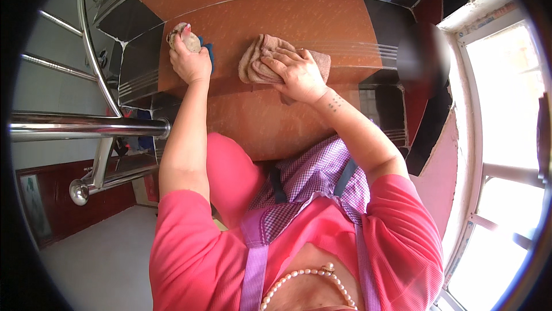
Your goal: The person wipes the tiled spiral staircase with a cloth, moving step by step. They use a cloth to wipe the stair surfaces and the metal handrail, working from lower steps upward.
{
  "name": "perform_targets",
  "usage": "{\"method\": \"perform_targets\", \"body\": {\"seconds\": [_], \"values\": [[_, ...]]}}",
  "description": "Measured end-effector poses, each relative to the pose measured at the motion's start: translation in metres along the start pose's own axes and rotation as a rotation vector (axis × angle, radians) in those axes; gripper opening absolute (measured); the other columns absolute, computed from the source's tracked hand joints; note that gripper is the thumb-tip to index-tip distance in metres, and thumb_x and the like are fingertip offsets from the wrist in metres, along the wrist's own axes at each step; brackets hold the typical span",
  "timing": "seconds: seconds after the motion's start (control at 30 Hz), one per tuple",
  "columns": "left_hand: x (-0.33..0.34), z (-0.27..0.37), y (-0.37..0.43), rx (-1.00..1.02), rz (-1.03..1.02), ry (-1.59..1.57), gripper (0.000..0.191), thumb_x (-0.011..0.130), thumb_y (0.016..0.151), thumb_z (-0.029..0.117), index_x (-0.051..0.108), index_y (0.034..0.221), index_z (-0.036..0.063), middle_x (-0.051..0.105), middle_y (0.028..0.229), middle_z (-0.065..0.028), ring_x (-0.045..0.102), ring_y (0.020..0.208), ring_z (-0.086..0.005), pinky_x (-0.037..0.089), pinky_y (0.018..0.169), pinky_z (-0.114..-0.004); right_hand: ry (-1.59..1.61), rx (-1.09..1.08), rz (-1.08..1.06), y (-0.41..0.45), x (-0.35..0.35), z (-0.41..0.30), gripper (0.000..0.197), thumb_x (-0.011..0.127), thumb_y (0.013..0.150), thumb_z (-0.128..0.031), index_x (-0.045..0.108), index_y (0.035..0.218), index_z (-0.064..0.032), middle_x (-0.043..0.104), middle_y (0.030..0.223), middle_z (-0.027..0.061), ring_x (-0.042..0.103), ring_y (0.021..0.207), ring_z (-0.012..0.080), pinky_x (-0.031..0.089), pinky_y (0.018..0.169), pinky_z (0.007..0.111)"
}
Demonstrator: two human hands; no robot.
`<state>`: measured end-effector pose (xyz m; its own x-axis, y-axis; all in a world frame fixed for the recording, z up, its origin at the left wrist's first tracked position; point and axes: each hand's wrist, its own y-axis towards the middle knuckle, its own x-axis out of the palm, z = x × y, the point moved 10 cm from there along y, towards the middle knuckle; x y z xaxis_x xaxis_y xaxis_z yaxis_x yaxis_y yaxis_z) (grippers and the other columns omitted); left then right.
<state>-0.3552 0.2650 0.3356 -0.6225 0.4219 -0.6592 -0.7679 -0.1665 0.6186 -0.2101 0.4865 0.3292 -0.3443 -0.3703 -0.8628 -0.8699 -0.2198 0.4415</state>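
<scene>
On a tiled stair tread (224, 13), my right hand (297, 69) lies flat on a folded brown towel (258, 63) and presses it near the step's front edge. My left hand (189, 61) is at the left end of the same step, its fingers curled over a bundled, stained beige cloth (192, 41). A piece of blue cloth (209, 54) shows beside that bundle, partly under my left hand. Whether the blue and beige pieces are joined, I cannot tell.
A stainless steel railing (86, 125) with a thick horizontal tube runs along the left. Black border tiles (384, 13) edge the orange steps. At right stands a bright window with a white frame (468, 95). A grey blur covers part of the right wall.
</scene>
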Motion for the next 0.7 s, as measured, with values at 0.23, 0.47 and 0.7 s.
{"method": "perform_targets", "body": {"seconds": [0.23,0.47,0.7], "values": [[0.000,-0.003,-0.001,0.012,0.003,-0.052,0.072,0.070,0.065,0.015,0.042,0.131,0.0117,0.051,0.117,-0.0226,0.049,0.109,-0.0408,0.041,0.092,-0.049,-0.158,0.388,-0.058,-0.027,-0.045,0.144,0.060,0.067,0.074,-0.028,0.050,0.129,-0.0139,0.054,0.128,0.0099,0.050,0.120,0.0240,0.038,0.095,0.046],[0.005,0.010,-0.004,0.014,-0.021,-0.101,0.071,0.068,0.065,0.011,0.040,0.130,0.0094,0.050,0.122,-0.0205,0.048,0.112,-0.0396,0.040,0.095,-0.047,-0.610,0.845,0.234,-0.102,-0.107,0.358,0.063,0.055,0.080,-0.043,0.045,0.135,-0.0163,0.045,0.139,0.0063,0.039,0.130,0.0222,0.034,0.098,0.053],[-0.006,0.008,-0.005,0.029,0.016,-0.048,0.069,0.068,0.064,0.013,0.043,0.128,0.0093,0.051,0.113,-0.0231,0.051,0.104,-0.0408,0.041,0.088,-0.049,-0.635,1.230,0.158,-0.042,-0.111,0.327,0.051,0.057,0.079,-0.046,0.051,0.120,-0.0166,0.047,0.127,0.0087,0.041,0.121,0.0307,0.035,0.095,0.049]]}}
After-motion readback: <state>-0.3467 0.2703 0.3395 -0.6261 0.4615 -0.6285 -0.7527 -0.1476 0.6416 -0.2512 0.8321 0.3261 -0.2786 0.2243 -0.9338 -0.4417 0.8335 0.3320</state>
